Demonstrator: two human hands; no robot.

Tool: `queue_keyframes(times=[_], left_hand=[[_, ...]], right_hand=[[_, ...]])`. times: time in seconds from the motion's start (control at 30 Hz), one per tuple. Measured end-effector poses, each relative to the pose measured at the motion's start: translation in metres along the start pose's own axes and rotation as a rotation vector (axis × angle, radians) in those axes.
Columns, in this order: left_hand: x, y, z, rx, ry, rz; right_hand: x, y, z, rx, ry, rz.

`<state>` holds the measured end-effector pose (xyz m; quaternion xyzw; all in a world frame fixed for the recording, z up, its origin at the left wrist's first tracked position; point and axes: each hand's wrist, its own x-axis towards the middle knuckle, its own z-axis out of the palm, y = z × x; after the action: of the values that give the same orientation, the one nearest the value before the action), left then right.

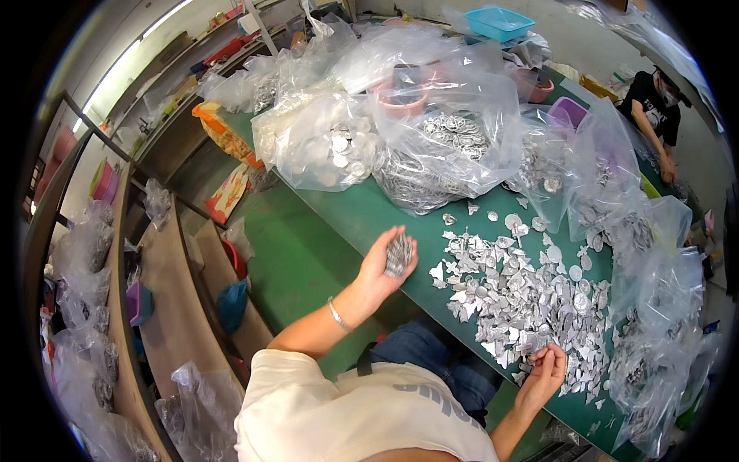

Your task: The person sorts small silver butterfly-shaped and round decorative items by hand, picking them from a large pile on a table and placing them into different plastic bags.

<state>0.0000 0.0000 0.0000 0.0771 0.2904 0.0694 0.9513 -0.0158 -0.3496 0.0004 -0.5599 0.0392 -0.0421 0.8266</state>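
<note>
"Holding anything, were you?"
"My left hand (377, 266) was curled round metal bits (398, 256), left of the pile (531, 296) on the table (342, 219)."
"Which was nearer?"
"My right hand (543, 377), fingers bent at its near edge. Pinching? I couldn't tell."

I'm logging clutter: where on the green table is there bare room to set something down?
The green table shows a bare strip bordered by the clear bags, the loose metal pieces and its left edge, near the left hand. Crowded: around the right hand and along the far and right sides.
</note>
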Motion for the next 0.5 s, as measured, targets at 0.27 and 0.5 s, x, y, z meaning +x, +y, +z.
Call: queue_keyframes(times=[0.27, 0.5], left_hand=[[0.042, 0.011, 0.162, -0.111, -0.37, 0.145], [0.112, 0.026, 0.222, 0.11, -0.279, 0.372]], right_hand=[[-0.008, -0.001, 0.006, -0.006, -0.019, 0.069], [-0.007, -0.003, 0.006, -0.131, 0.027, 0.033]])
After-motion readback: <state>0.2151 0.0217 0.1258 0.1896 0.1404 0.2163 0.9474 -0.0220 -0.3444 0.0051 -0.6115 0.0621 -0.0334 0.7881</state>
